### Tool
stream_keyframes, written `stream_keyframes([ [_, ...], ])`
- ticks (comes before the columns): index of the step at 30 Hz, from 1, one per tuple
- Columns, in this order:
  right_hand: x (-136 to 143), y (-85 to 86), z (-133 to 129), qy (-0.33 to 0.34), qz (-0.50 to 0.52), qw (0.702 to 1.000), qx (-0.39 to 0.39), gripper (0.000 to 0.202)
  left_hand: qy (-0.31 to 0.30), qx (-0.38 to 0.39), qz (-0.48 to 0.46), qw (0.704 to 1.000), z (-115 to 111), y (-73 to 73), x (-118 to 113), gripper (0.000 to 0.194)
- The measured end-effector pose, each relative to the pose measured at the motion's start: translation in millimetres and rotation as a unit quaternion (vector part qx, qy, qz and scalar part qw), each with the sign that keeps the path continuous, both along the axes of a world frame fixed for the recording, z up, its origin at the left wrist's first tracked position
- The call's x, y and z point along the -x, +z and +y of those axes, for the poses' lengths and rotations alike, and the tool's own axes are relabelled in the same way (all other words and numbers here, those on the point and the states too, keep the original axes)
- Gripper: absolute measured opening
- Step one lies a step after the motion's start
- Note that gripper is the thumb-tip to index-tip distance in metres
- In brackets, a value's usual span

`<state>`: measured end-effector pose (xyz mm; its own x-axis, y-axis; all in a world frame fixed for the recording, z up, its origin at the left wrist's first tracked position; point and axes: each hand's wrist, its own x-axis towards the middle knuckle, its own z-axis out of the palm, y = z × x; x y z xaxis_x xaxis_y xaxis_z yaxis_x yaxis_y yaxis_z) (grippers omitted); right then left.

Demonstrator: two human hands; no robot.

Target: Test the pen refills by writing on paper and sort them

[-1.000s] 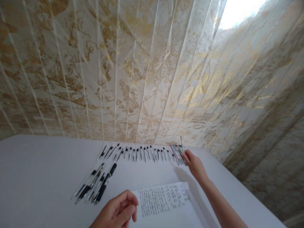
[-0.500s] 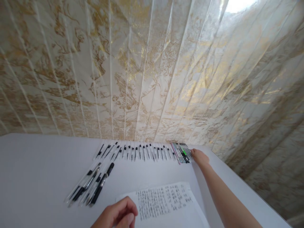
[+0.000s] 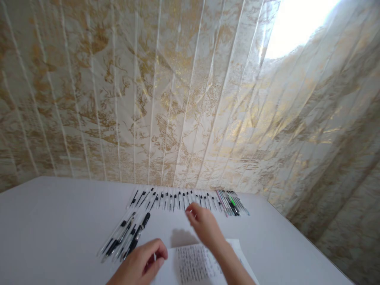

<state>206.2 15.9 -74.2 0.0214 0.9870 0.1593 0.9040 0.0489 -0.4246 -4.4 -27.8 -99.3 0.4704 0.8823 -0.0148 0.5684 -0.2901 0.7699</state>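
My left hand (image 3: 142,261) lies low in the head view, fingers loosely curled and thumb slightly apart, with nothing seen in it. It is beside the lower ends of a loose bunch of pens (image 3: 126,235), some clear with black parts, some darker. My right hand (image 3: 204,225) is raised over the table, above the top edge of a handwritten sheet of paper (image 3: 192,265). Its fingers are bent with a small gap to the thumb, and I see nothing between them. The right forearm covers part of the sheet's writing.
A long row of clear pens with black caps (image 3: 166,201) lies along the back of the white table (image 3: 59,221). At its right end sits a tight group of coloured and dark pens (image 3: 231,202), one bright green. Patterned curtain (image 3: 166,99) hangs directly behind the table.
My right hand has left the right end of the pen group and come back left and nearer, over the paper. My left hand stays low near the loose pens. The view has tilted up slightly.
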Motion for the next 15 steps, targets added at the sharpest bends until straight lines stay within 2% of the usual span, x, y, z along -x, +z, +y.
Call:
stream_keyframes([
  [2, 39.5, -14.6, -16.6, 0.093, 0.022, 0.995, 0.000, 0.015, 0.032, -0.067, 0.063, 0.995, 14.0, 12.0, 16.2, 0.019],
  [3, 53.3, -22.5, -22.4, 0.113, 0.031, 0.993, 0.002, 0.015, 0.052, -0.091, 0.095, 0.990, 20.9, 17.7, 24.5, 0.020],
  [5, 69.2, -37.2, -28.6, 0.125, 0.047, 0.991, 0.007, 0.020, 0.086, -0.118, 0.158, 0.977, 32.2, 26.6, 38.9, 0.022],
  [7, 73.6, -48.4, -28.9, 0.121, 0.053, 0.991, 0.003, 0.024, 0.108, -0.137, 0.204, 0.963, 38.2, 29.8, 48.1, 0.024],
  [11, 70.7, -60.3, -24.1, 0.115, 0.060, 0.991, -0.007, 0.026, 0.110, -0.188, 0.221, 0.950, 38.5, 18.4, 49.1, 0.023],
  [15, 69.9, -66.0, -22.3, 0.116, 0.082, 0.990, -0.016, 0.028, 0.095, -0.191, 0.217, 0.953, 33.5, 5.1, 37.6, 0.022],
])
